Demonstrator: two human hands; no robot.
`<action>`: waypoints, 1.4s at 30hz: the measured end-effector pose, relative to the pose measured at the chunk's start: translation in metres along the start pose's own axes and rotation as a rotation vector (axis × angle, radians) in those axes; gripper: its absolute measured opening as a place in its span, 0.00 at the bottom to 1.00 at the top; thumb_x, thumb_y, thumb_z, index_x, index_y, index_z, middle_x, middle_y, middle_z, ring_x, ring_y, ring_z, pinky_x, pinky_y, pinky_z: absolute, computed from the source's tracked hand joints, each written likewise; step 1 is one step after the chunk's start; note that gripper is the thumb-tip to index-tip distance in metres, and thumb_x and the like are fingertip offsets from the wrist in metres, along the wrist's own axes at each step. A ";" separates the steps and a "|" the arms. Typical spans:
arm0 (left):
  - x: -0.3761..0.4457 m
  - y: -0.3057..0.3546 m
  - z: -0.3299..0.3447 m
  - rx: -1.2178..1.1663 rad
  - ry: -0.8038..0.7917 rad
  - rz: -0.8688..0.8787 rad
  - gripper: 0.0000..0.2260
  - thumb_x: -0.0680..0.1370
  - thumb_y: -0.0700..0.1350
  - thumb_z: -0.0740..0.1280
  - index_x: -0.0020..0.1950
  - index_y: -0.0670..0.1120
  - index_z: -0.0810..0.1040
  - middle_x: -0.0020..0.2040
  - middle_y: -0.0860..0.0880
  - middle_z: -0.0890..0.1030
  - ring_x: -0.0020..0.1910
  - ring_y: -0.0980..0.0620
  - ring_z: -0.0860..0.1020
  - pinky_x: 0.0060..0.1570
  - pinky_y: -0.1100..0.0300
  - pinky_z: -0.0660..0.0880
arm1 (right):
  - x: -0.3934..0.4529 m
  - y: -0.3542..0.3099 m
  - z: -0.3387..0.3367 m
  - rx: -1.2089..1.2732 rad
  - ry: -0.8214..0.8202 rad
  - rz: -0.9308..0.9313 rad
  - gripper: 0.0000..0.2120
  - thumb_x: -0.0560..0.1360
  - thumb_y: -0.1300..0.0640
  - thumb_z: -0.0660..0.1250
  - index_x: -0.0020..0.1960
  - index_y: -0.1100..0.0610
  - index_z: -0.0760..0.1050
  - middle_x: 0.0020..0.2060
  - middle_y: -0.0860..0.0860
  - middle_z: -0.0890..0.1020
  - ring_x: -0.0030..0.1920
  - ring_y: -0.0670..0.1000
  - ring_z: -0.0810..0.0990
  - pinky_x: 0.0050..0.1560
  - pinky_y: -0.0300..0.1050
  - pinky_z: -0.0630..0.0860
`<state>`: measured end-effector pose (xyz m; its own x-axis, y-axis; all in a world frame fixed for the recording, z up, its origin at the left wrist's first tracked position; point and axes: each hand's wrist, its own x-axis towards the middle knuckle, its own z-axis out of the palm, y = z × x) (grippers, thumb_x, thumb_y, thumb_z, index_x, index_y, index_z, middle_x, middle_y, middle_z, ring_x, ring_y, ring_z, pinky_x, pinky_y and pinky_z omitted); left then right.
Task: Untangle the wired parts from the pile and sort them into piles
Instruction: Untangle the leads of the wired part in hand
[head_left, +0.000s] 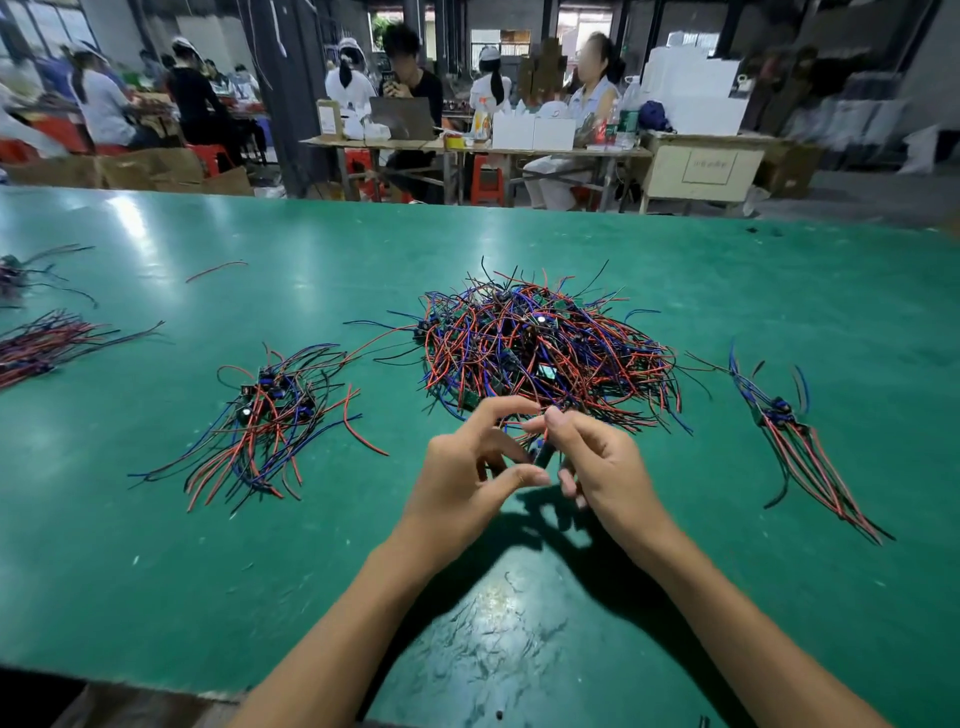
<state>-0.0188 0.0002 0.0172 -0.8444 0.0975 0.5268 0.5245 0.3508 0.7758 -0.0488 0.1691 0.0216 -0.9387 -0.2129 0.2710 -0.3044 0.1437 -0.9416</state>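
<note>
Green table: both hands meet; right hand grip pinches wired part, left hand fingers spread

A factory assembly hall: a long green tabletop carries a tangled pile of wired parts and smaller sorted bundles; behind it, workers in white caps sit at other benches among red plastic stools, cardboard boxes and stacked white cartons on a bare concrete floor
</note>
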 end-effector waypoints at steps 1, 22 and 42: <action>-0.001 -0.001 0.001 0.075 -0.030 0.045 0.25 0.73 0.41 0.77 0.66 0.54 0.74 0.40 0.57 0.84 0.36 0.53 0.81 0.41 0.58 0.78 | 0.001 0.000 -0.001 0.037 0.039 -0.005 0.18 0.78 0.41 0.65 0.46 0.55 0.83 0.30 0.49 0.77 0.27 0.48 0.70 0.27 0.41 0.66; 0.003 0.007 0.007 0.016 0.165 -0.115 0.13 0.75 0.44 0.76 0.58 0.53 0.84 0.46 0.60 0.85 0.37 0.56 0.80 0.34 0.64 0.75 | 0.002 -0.006 -0.010 0.281 0.112 0.014 0.09 0.81 0.62 0.66 0.57 0.54 0.83 0.45 0.52 0.88 0.43 0.47 0.86 0.43 0.37 0.80; 0.025 -0.034 -0.047 0.907 0.371 -0.250 0.13 0.76 0.46 0.71 0.60 0.53 0.80 0.59 0.48 0.77 0.62 0.47 0.67 0.59 0.50 0.63 | 0.008 0.012 -0.011 -0.083 0.161 0.198 0.09 0.78 0.58 0.71 0.56 0.48 0.78 0.49 0.47 0.85 0.45 0.45 0.85 0.50 0.46 0.80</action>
<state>-0.0529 -0.0533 0.0204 -0.7505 -0.3173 0.5797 -0.0739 0.9120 0.4035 -0.0618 0.1795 0.0151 -0.9929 -0.0173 0.1178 -0.1184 0.2479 -0.9615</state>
